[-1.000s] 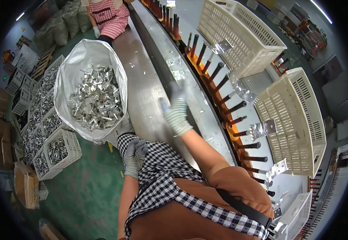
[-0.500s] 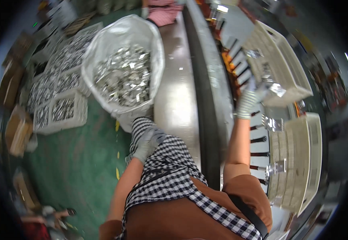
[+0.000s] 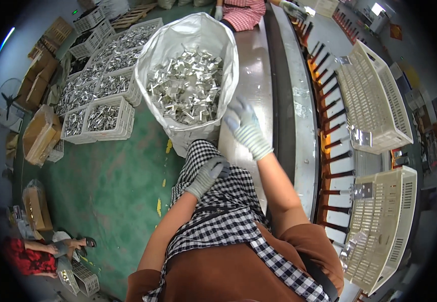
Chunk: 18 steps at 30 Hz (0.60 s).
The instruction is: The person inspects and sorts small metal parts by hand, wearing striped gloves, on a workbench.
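My right hand [image 3: 248, 130], in a striped knit glove with grey-coated fingers, hovers above the metal bench beside a large white sack [image 3: 158, 113]. Its fingers look stretched out and slightly blurred, with nothing visible in them. The sack stands wide and holds a heap of small shiny metal pieces [image 3: 191, 88]. My left hand [image 3: 208, 177], gloved the same way, lies on the black-and-white checked apron [image 3: 218, 224] over my leg. Those fingers are a little bent and no object shows in them.
A row of dark rods [image 3: 336, 176] lines the machine at right, with flat metal pieces [image 3: 363, 190] near cream crates [image 3: 379, 226]. White crates [image 3: 123, 121] of metal parts stand on the green floor. One person [image 3: 241, 15] sits ahead, another [image 3: 32, 256] at lower left.
My right hand has swung left from the rods and crates to beside the sack. My left hand stays on my leg. The view has shifted, and the far person's arm now reaches toward the machine.
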### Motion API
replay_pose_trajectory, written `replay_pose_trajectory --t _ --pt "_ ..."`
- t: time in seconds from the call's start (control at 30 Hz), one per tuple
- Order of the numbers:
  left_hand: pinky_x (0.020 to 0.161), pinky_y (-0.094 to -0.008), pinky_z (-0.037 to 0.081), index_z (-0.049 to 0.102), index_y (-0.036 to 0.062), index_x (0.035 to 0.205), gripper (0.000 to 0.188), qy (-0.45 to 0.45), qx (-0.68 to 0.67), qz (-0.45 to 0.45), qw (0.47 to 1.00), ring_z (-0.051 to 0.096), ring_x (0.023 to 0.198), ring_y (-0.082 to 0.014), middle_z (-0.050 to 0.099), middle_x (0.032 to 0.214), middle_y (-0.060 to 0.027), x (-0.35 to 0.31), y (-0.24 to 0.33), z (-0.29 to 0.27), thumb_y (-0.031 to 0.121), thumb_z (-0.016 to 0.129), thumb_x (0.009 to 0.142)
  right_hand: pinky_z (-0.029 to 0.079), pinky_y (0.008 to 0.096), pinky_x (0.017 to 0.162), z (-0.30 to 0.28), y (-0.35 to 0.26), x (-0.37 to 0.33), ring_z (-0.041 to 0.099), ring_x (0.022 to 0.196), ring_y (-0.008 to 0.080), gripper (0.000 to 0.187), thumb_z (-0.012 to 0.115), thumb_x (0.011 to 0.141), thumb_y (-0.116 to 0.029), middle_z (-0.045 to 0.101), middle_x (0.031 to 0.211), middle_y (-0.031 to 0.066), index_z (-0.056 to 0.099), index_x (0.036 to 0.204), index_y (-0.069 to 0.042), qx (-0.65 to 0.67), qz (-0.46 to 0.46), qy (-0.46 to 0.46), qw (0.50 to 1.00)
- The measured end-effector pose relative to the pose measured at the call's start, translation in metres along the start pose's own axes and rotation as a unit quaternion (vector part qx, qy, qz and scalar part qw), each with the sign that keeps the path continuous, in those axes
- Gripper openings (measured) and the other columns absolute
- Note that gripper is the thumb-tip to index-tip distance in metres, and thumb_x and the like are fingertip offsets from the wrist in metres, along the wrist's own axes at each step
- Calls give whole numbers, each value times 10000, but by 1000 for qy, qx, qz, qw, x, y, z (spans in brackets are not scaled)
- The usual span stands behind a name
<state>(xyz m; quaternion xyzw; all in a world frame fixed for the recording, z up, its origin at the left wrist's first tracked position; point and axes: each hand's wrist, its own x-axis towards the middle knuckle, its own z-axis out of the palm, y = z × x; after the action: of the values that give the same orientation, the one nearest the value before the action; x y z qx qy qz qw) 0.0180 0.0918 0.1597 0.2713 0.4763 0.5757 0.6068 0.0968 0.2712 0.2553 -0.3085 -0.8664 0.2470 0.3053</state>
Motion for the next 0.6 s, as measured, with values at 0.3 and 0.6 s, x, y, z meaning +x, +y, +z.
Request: replay_pose_trajectory --t 0.3,0.6 --pt "699 -276 507 517 0 1054 218 11 236 107 966 615 782 -173 576 899 -110 -2 -3 11 62 460 854 267 375 1017 -45 61 -90 309 1238 321 515 575 792 -188 264 1353 210 408 1236 12 3 165 325 931" --pt "704 -275 507 512 -1 1048 209 -6 232 99 968 600 788 -171 560 912 -106 7 0 12 73 437 868 200 400 1054 -107 65 -90 187 1302 348 611 594 780 -174 172 1390 232 326 1295 13 -68 103 543 831"
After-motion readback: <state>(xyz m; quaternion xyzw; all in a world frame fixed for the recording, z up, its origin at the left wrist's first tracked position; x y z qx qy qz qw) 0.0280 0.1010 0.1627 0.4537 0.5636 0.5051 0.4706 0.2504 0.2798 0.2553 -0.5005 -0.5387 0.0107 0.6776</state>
